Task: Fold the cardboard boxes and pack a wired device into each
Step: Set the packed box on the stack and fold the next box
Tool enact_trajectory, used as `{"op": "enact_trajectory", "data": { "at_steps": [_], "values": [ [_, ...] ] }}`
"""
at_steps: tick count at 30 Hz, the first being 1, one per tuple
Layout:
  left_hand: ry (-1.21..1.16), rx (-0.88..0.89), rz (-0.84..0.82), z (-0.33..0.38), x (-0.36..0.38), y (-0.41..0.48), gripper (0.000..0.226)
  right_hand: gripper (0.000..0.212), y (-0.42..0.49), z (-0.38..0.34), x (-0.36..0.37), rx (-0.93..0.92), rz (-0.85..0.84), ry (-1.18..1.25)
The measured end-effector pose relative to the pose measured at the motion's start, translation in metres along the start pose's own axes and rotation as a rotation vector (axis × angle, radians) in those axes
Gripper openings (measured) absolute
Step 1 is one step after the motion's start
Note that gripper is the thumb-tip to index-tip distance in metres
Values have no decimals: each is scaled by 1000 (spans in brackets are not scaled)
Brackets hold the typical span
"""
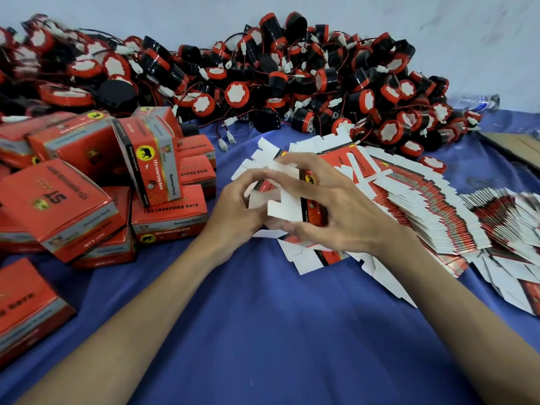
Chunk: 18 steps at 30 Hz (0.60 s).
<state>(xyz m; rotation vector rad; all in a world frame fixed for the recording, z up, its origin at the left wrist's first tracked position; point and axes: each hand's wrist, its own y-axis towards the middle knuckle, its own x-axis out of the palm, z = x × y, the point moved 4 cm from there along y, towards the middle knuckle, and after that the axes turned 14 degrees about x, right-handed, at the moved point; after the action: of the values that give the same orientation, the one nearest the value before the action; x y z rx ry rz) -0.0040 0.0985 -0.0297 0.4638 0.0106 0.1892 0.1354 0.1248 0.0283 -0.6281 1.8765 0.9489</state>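
Over the blue table, my left hand and right hand each have a curled grip on one half-folded box, flaps open, can't see inside. Flat boxes just right, closed boxes left, wired devices heaped behind.

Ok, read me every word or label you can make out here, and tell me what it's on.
"12v reversing horn": upright box, side.
"Genuine Parts": same box, grey strip.
"12v reversing horn", "Genuine Parts": also the flat box under it.
"ST": tilted box, upside down.
Held box, blanks, bottle label: too blurred to read.
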Motion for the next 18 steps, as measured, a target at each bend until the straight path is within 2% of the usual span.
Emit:
{"op": "enact_trajectory", "data": {
  "at_steps": [2,5,7,9,11,13,14,16,18],
  "values": [
    [-58,-11,-122,-3,2,0,74,62,0,2,5,16,-44,29],
    [49,20,-255,-4,1,-1,62,63,0,2,16,6,-113,-29],
    [91,50,-223,-2,1,-1,60,62,1,4,16,-3,-101,-65],
    [-10,-16,-118,-5,1,2,61,65,2,9,8,30,10,-46],
    [-155,-86,-22,-6,-1,2,40,66,2,12,-3,85,203,2],
    [-290,-107,-6,-4,-1,2,22,62,2,11,-9,186,377,53],
    [-344,-109,-21,-1,-1,-1,27,60,3,12,-10,276,423,89],
    [-405,-93,-25,3,2,1,54,58,4,14,-8,462,448,161],
    [-393,-102,17,8,3,2,49,56,5,15,-4,575,433,214]
  ]
}}
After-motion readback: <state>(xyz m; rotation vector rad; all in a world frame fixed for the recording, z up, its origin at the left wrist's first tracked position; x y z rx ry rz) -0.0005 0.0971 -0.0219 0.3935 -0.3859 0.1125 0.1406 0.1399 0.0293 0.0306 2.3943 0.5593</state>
